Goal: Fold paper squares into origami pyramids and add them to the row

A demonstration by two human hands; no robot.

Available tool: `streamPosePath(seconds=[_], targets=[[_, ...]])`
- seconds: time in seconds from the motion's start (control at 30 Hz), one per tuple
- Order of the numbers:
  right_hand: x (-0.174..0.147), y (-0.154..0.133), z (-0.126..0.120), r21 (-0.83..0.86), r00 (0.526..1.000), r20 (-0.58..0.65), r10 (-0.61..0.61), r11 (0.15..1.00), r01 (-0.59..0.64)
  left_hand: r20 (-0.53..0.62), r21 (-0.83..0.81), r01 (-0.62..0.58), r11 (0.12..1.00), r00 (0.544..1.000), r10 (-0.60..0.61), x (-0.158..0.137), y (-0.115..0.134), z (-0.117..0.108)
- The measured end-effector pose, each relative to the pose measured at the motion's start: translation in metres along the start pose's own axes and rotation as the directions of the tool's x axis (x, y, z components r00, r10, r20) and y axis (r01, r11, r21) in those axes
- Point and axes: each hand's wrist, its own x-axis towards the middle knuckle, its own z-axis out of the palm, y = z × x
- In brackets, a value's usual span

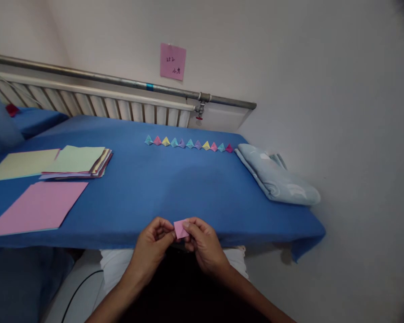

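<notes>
At lower centre, our left hand [152, 243] and right hand [203, 242] pinch a pink paper [179, 229], seemingly part-folded; eleven finished-looking shapes [189, 144] line the upper centre; sheets [76, 159] at frame left look unfolded.

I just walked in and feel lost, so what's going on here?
A person's right hand pinches a small pink paper square, with the left hand at its edge, before a blue-covered table. Farther back, colorful folded-paper shapes sit in a row; stacked paper lies to the left.
</notes>
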Motion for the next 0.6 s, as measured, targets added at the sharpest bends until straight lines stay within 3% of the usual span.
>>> streamPosePath(seconds=[0.13, 0.3, 0.47, 0.6], targets=[[0.0004, 0.0021, 0.0006, -0.019, 0.999, -0.030, -0.020, 1.000, 0.020, 0.025, -0.074, 0.034, 0.997, 0.999, -0.033, 0.0011, -0.0069, -0.0007], [0.0005, 0.0019, 0.0011, -0.040, 0.997, -0.050, -0.053, 0.998, 0.051, 0.015, 0.020, -0.019, 1.000, 1.000, 0.019, 0.0012, -0.0077, -0.0016], [0.0014, 0.0026, 0.0019, -0.036, 0.997, -0.059, -0.046, 0.998, 0.044, -0.013, -0.007, -0.043, 0.999, 0.999, 0.043, 0.0020, -0.0078, 0.0003], [0.0012, 0.0017, 0.0023, -0.041, 0.996, -0.069, -0.049, 0.998, 0.047, 0.033, 0.009, -0.042, 0.999, 0.999, 0.042, 0.0015, -0.0060, -0.0002]])
